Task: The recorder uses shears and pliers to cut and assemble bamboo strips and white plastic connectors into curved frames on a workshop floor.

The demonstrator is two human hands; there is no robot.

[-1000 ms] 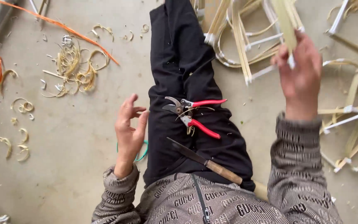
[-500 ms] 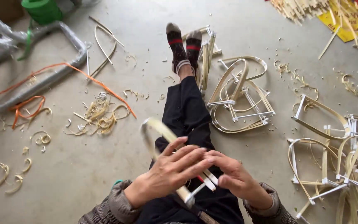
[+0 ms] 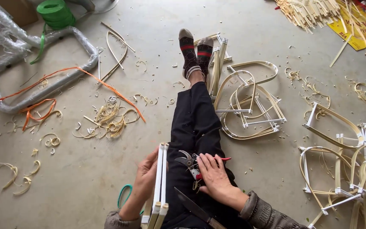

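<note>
Bamboo frame (image 3: 161, 182) stands upright in my left hand (image 3: 145, 174), fingers clamped on it beside my thigh; my right hand (image 3: 213, 174) lies flat and open on the red-handled shears (image 3: 193, 166) in my lap, seemingly not yet gripping; finished frames (image 3: 250, 106) lie stacked at my right, so trimming remains.

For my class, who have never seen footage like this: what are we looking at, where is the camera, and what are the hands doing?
The single picture comes from a camera worn on a person's head, looking down at their own lap and outstretched legs on a concrete floor. No machine is involved, only two bare hands. The left hand holds a bent bamboo-strip frame upright beside the leg. The right hand rests on red-handled pruning shears lying on the lap, next to a knife. Around the person lie finished frames, curled shavings, an orange strap and a green tape roll.
</note>
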